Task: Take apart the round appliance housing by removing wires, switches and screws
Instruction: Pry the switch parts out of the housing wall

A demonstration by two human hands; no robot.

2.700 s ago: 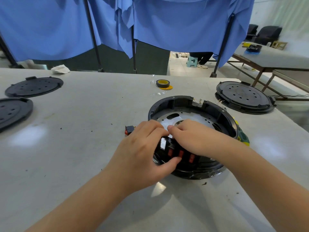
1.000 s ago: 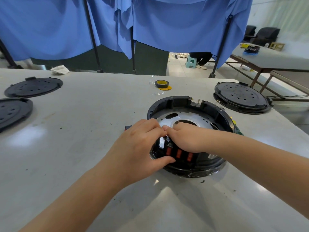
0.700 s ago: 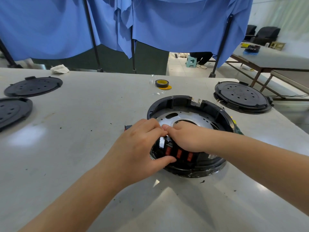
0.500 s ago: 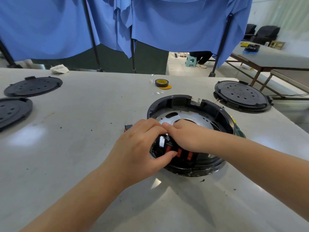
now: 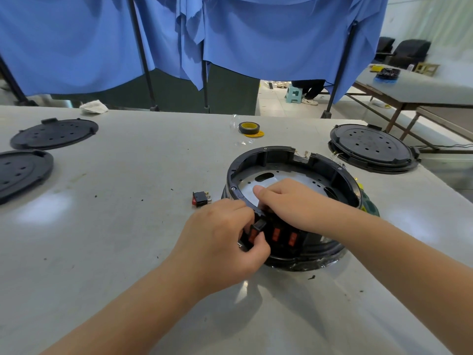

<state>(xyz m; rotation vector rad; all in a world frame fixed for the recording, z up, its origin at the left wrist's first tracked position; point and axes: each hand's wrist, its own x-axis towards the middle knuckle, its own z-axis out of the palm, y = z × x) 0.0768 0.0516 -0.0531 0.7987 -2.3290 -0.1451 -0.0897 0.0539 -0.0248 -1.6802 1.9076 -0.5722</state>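
The round appliance housing (image 5: 297, 201) sits right of centre on the grey surface (image 5: 128, 213), a black plastic ring with an open top and a glossy skirt at its base. Inside it lies a pale metal plate (image 5: 276, 179) pierced with small holes and one oblong slot. On the near outer wall are three rocker switches with orange-red faces. The left hand (image 5: 220, 247) pinches the leftmost switch (image 5: 254, 231) between thumb and curled fingers; that switch sits tilted, its top edge out of the wall. The two other switches (image 5: 284, 235) sit flush beside it. The right hand (image 5: 289, 203) reaches over the near rim, fingers curled down inside the wall behind the switches, thumb lying along the rim; what the fingertips touch is hidden.

Just left of the housing a loose rocker switch (image 5: 201, 199) lies on the surface, red face and metal terminals showing. Behind the housing's right side a green tool handle (image 5: 369, 207) pokes out. A roll of black tape (image 5: 248, 128) with a yellow core stands farther back. Two flat black perforated lids (image 5: 55, 133) lie at the left edge, well apart from the housing, and a stacked black lid (image 5: 371, 148) rests near the right corner. Wide bare surface lies between the lids and the housing. Blue cloth (image 5: 268, 34) hangs on poles beyond the far edge.
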